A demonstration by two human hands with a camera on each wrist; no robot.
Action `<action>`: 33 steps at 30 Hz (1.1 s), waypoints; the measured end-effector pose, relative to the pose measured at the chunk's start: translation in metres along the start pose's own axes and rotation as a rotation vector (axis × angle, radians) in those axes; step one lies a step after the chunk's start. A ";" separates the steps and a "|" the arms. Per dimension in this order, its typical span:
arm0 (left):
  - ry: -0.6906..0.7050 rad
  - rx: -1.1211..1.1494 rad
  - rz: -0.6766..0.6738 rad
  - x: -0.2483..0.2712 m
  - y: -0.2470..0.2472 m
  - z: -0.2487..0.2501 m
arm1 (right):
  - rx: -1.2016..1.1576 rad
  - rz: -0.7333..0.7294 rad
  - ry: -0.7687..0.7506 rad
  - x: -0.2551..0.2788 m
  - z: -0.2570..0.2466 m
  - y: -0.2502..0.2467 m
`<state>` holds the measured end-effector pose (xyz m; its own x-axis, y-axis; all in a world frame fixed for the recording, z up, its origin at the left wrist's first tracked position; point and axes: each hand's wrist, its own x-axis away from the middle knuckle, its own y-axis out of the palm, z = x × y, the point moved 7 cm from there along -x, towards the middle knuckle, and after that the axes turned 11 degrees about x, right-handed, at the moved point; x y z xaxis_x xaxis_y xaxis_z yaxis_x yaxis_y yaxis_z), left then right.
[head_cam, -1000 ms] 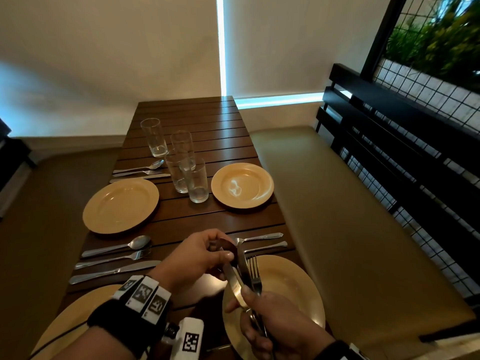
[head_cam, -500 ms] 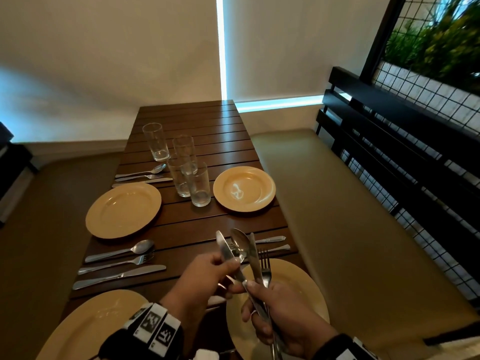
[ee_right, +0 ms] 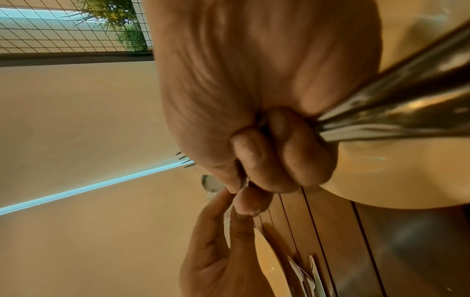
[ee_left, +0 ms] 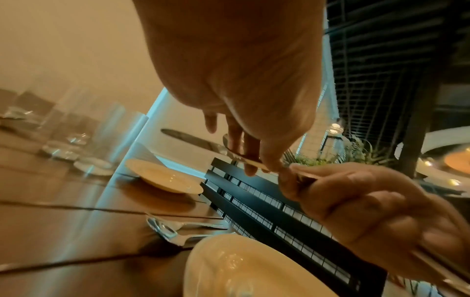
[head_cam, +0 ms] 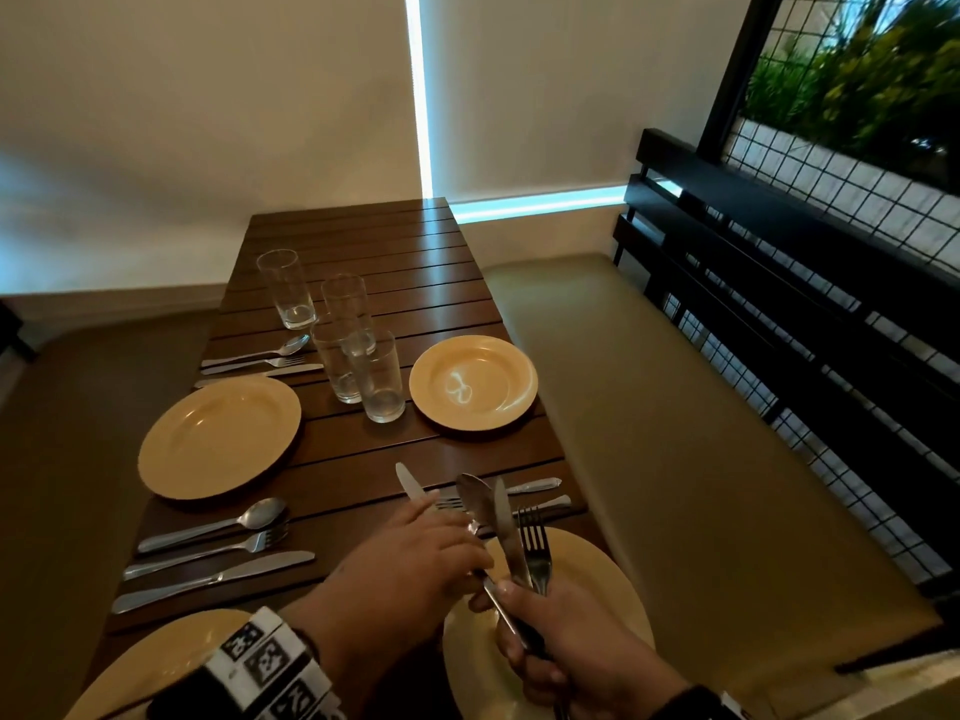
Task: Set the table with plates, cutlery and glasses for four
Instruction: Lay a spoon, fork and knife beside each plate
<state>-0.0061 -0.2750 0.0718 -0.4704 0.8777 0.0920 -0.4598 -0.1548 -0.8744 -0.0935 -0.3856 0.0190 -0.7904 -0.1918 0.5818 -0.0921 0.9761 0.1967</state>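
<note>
My right hand (head_cam: 535, 631) grips a bundle of cutlery upright over the near right yellow plate (head_cam: 613, 589): a spoon (head_cam: 475, 498), a knife (head_cam: 505, 532) and a fork (head_cam: 535, 548). My left hand (head_cam: 457, 553) pinches another knife (head_cam: 410, 483) low on its shaft, angled out to the left of the bundle. The left wrist view shows that knife (ee_left: 188, 138) between my fingertips (ee_left: 250, 160), its handle end meeting my right hand (ee_left: 356, 201). In the right wrist view my right hand (ee_right: 267, 160) is wrapped round the handles (ee_right: 394, 112).
Three more yellow plates lie on the slatted wooden table (head_cam: 374, 252): far left (head_cam: 218, 439), far right (head_cam: 472, 389), near left (head_cam: 156, 662). Several glasses (head_cam: 358, 366) cluster mid-table. Cutlery sets lie at far left (head_cam: 260, 361), mid left (head_cam: 218, 553) and right (head_cam: 540, 493). A bench (head_cam: 649, 407) runs alongside.
My left hand slid from the spoon's bowl down to the knife and swung that knife out to the left of the bundle. Both hands drifted a little farther from me.
</note>
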 end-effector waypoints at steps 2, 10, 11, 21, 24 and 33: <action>0.089 -0.045 -0.066 -0.012 -0.005 0.001 | -0.018 0.002 0.000 -0.002 0.000 -0.002; -0.134 0.118 0.073 -0.048 -0.058 -0.053 | -0.338 0.273 0.001 -0.011 0.005 -0.042; -0.178 0.134 0.130 -0.055 -0.061 -0.066 | -0.372 0.307 -0.005 -0.012 0.006 -0.048; -0.495 0.217 0.131 -0.155 0.022 -0.119 | -0.408 0.390 0.031 -0.021 0.005 -0.068; -0.488 0.219 0.120 -0.169 0.035 -0.123 | -0.411 0.401 0.044 -0.022 0.004 -0.071; -0.490 0.243 0.134 -0.177 0.045 -0.133 | -0.467 0.377 0.026 -0.026 0.002 -0.074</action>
<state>0.1565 -0.3775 -0.0471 -0.8051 0.5384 0.2488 -0.5046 -0.4013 -0.7645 -0.0673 -0.4527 -0.0128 -0.7013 0.1509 0.6967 0.4721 0.8306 0.2953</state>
